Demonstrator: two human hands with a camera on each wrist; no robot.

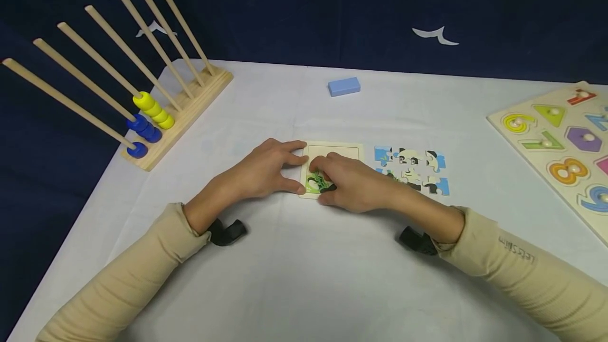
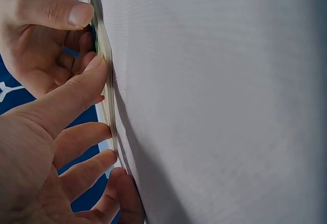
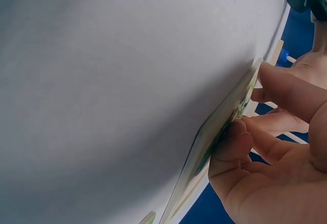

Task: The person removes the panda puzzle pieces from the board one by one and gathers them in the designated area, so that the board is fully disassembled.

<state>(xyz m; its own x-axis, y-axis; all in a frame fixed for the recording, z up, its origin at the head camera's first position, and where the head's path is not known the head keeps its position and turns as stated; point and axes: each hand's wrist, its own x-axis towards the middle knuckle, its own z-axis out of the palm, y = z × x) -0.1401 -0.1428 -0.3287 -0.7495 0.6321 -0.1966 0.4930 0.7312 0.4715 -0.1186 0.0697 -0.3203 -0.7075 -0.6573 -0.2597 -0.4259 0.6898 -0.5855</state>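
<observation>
Right grip [image 1: 353, 183] curls over puzzle board [image 1: 334, 148].

On cam I've got L arm [image 1: 138, 271] & R arm [image 1: 527, 273] out fwd, angled in toward ctr, hands close tog. L hand [image 1: 263, 170]: thumb spread from extended index. R hand [image 1: 358, 186]: fingers curled, thumb pointing L.

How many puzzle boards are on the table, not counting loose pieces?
2: a small puzzle board, the left hand at its left edge, the right hand over it; a number-and-shape board at far right, partly out of view.
</observation>
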